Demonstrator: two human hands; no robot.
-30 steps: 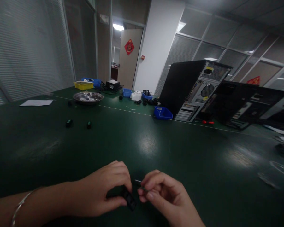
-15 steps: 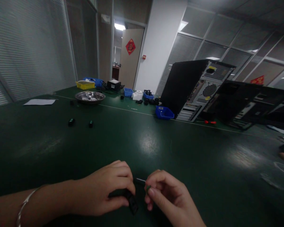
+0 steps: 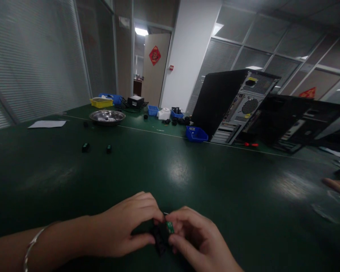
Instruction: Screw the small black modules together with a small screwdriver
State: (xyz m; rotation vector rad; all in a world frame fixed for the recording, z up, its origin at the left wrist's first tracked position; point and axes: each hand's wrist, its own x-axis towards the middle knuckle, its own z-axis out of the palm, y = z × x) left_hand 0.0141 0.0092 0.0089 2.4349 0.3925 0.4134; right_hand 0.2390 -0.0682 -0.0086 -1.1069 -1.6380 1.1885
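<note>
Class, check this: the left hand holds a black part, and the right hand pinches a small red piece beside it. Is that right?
No: the small piece is green, not red, as the head view shows. The right hand does pinch it, beside the black part in the left hand.

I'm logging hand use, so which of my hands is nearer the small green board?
Right. Your right hand pinches the green board; your left hand is just left of it, holding a black part.
</note>
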